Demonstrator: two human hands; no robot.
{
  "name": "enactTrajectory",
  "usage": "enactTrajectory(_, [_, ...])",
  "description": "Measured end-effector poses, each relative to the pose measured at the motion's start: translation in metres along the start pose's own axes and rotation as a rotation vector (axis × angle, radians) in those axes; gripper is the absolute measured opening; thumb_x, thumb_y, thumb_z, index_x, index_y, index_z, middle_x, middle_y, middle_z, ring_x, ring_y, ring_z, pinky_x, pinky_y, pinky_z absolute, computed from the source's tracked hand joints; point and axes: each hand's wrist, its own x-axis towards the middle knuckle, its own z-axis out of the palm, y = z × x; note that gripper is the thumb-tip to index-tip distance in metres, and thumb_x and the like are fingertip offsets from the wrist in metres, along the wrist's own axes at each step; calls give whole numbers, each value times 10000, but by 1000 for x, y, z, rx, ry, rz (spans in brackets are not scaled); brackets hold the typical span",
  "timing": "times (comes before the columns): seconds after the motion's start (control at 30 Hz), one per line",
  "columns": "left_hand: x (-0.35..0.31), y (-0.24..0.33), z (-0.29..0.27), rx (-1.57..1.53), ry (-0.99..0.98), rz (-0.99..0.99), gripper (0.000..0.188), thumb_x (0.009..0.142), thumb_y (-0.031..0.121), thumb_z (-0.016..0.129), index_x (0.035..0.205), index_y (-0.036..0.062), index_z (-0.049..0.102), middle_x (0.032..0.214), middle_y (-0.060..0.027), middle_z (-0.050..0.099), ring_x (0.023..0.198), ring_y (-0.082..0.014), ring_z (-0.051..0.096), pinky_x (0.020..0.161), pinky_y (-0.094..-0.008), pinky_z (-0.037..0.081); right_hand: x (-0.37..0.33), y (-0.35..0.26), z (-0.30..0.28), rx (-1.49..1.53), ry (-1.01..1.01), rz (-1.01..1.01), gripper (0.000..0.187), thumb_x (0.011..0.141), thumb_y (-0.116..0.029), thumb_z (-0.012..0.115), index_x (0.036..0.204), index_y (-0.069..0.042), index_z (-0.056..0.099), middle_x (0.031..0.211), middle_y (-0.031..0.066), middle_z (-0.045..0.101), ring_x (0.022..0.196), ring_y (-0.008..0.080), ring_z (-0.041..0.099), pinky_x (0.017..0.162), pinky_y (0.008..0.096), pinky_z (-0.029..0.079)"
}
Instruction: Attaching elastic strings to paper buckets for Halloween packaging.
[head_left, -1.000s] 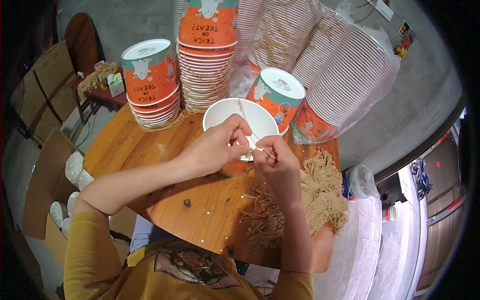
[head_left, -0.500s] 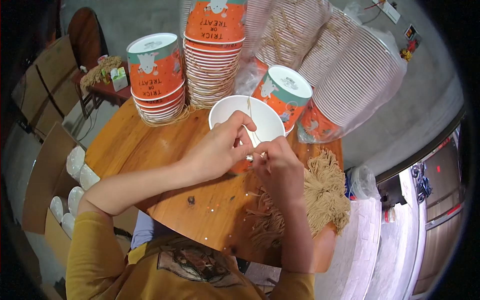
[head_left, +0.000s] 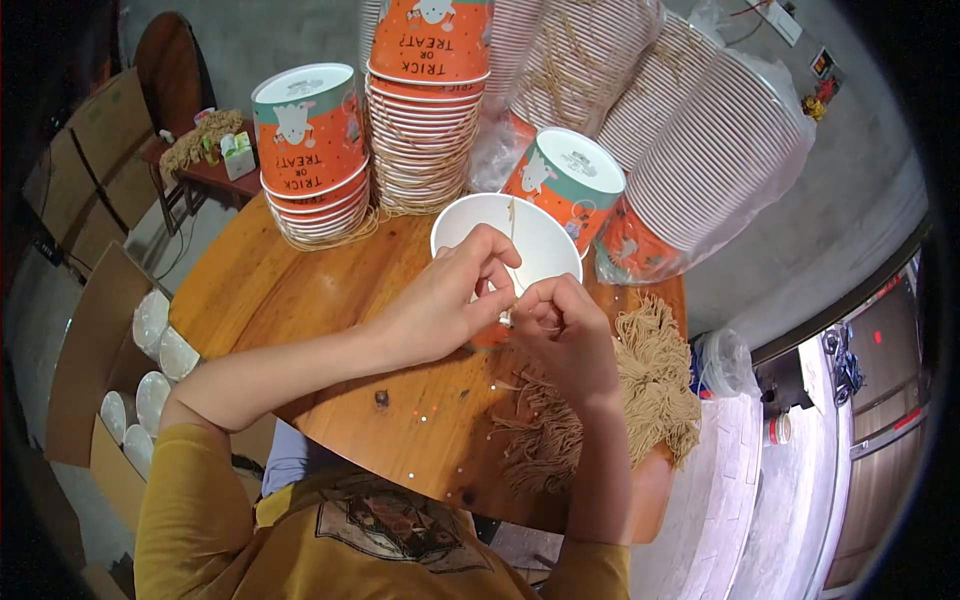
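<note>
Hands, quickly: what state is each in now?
Left hand: fingers curled; grip cannot be told.
Right hand: closed, apparently pinching thin cord at the bucket.

We hold our left forearm (head_left: 290,370) slanted inward and our right forearm (head_left: 603,465) pointing forward, left hand (head_left: 455,295) and right hand (head_left: 572,335) close together, fingers (head_left: 496,242) curled.

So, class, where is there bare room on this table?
Free: wood between the short cup stack and left forearm; speckled wood between that forearm and tan strands. Crowded: the back, with taller stacks, and right, with strands.
</note>
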Motion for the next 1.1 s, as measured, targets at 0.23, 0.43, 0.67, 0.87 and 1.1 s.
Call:
enactTrajectory(0.23, [0,-6,1,198,-5,86,260,897,16,553,1110,34,406,873,-31,526,823,-98,527,701,-253,453,-1,-11,-5,163,-18,322,106,821,-1,655,881,-21,571,739,30,606,595,79,563,541,232,478])
enactTrajectory(0.43, [4,-5,-1,25,-37,15,248,913,52,546,1112,45,399,891,-27,520,825,-92,514,685,-241,450,-3,5,-6,182,-31,239,110,833,-51,666,899,-50,578,782,11,577,599,65,549,515,221,461])
enactTrajectory(0.67, [4,3,-4,-54,-52,-97,232,913,56,545,1101,43,410,902,-20,513,842,-86,508,685,-233,446,-2,-10,9,-303,95,54,143,797,-87,699,883,-93,586,849,64,569,623,203,612,540,316,526])
enactTrajectory(0.87, [1,-10,5,216,66,231,209,895,64,582,1061,46,456,916,-45,511,853,-150,504,753,-290,442,-5,-9,5,109,49,294,115,852,-124,669,847,-43,587,719,-7,586,600,82,560,532,262,491])
enactTrajectory(1.1, [2,-10,5,280,56,285,227,888,72,600,1064,40,461,967,-59,493,857,-176,495,752,-305,445,6,-13,-17,435,-39,595,118,907,-135,603,880,-20,604,723,-36,572,626,34,521,548,195,459])
